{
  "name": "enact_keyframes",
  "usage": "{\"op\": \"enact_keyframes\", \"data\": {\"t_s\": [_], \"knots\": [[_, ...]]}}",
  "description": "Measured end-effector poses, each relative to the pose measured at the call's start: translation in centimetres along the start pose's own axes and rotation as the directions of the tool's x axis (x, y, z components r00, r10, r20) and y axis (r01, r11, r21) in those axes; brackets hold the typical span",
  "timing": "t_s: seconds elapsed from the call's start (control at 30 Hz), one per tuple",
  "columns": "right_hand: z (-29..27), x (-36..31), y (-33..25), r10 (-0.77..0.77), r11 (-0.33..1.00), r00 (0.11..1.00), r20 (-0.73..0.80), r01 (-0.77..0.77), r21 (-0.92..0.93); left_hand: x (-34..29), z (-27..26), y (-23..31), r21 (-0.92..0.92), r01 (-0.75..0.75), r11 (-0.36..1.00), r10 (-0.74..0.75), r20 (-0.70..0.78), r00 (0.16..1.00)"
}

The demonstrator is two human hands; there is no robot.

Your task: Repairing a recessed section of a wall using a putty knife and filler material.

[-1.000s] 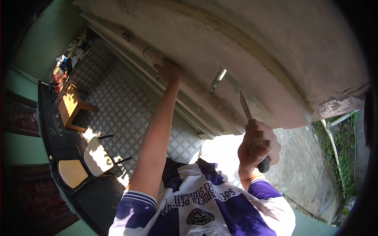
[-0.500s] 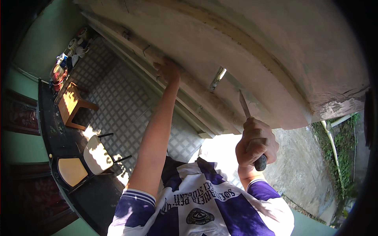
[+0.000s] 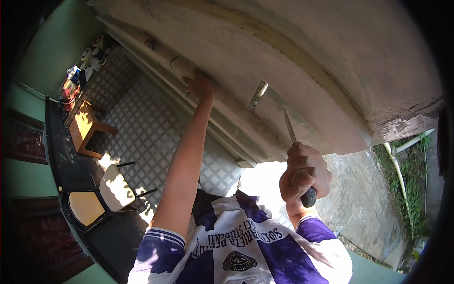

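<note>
My right hand is wrapped round the dark handle of a knife. Its narrow metal blade points up toward the pale concrete surface, with the tip near a small slot that lets light through. Whether the tip touches the concrete, I cannot tell. My left arm reaches up, and my left hand lies against the ledge of the concrete, fingers stretched out and a ring on one of them. No object shows in that hand, though part of it is in shadow.
At the left stand a wooden stool and a chair with a pale seat. Several containers are gathered farther back by the green wall. Patterned tiles cover the floor. Pale pipes run past greenery at the right.
The view has shifted slightly, so everything sits a little differently in the picture. Against the concrete, both hands and the knife keep nearly the same places.
</note>
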State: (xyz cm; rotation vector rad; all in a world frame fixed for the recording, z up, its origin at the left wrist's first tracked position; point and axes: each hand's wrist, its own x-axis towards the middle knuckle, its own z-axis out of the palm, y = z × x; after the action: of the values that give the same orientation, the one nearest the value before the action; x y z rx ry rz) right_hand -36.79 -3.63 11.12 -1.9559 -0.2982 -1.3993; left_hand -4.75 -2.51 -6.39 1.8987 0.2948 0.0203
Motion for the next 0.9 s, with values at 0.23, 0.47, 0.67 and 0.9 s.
{"op": "enact_keyframes", "data": {"t_s": [0.23, 0.47, 0.67, 0.9], "knots": [[0.8, 0.3, -0.9, 0.039, 0.991, 0.997, -0.071, -0.048, -0.123, 1.0, 0.2, -1.0, 0.006, -0.032, 0.999, 0.032, -0.018, 0.999], [0.9, 0.4, -0.6, 0.033, 0.996, 0.996, -0.082, -0.039, -0.080, 0.8, -0.1, -0.8, 0.014, -0.033, 0.999, 0.033, -0.012, 0.999], [0.9, 0.4, 0.2, -0.055, 0.998, 0.997, -0.058, 0.054, -0.014, 0.3, -0.3, -0.4, -0.016, -0.007, 1.000, 0.007, -0.002, 1.000], [1.6, 1.0, -0.4, -0.016, 0.992, 0.999, -0.039, 0.011, -0.125, 1.0, -0.7, -0.9, 0.026, -0.026, 0.999, 0.027, -0.027, 0.999]]}}
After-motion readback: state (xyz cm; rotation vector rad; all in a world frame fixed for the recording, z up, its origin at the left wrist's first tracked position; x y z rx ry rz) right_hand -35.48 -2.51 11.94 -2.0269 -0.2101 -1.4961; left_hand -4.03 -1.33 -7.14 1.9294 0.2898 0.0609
